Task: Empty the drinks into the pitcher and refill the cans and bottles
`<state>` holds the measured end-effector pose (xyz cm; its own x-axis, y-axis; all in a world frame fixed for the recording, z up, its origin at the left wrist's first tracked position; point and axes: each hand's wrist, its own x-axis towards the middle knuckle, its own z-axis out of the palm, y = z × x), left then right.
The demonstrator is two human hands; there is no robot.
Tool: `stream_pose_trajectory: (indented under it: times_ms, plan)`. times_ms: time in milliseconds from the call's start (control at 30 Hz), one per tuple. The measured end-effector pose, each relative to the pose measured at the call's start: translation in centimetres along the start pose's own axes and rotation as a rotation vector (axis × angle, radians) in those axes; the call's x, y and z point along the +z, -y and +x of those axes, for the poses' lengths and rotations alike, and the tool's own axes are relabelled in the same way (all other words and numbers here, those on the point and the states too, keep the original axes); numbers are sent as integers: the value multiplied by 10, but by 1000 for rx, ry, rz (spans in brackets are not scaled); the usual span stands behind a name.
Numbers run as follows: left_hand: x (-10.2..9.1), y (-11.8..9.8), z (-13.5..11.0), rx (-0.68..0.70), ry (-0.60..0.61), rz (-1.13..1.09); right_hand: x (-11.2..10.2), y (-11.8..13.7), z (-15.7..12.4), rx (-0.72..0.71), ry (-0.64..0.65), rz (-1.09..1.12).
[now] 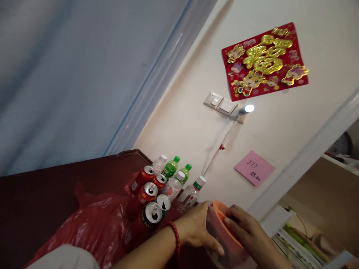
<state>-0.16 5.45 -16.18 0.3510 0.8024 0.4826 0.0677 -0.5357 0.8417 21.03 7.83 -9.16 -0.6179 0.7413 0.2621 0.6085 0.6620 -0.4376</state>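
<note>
My left hand (198,228), with a red bead bracelet on the wrist, is wrapped around the side of a clear plastic container with an orange lid (224,220). My right hand (249,233) lies on top of that lid, fingers curled over its edge. The container stands at the near right end of a dark red-brown table (42,194). Just behind my left hand are several red drink cans (150,194) and several plastic bottles (175,179) with white and green caps.
A crumpled red plastic bag (92,224) lies on the table left of the cans. On the white wall hang a red and gold decoration (263,61), switches (221,104), a small lit lamp (248,108) and a pink note (254,168). Shelves with papers (297,243) stand at right.
</note>
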Motion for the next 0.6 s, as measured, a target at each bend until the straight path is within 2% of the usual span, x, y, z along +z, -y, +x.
stream_pose_trajectory:
  times_ms: [133, 233, 367, 533, 600]
  plan:
    - [-4, -11, 0, 74, 25, -38, 0, -3, -3, 12, 6, 37]
    - [-6, -16, -1, 29, -6, 11, 1, -5, -3, 17, 18, 17]
    - [-4, -12, -1, 28, 15, 25, -1, -6, -1, -3, 34, -30]
    - [-1, -4, -1, -114, -33, 122, -1, -5, 0, -30, 23, -19]
    - [1, -3, -2, -112, -35, 138, 0, -4, 0, -37, 18, 15]
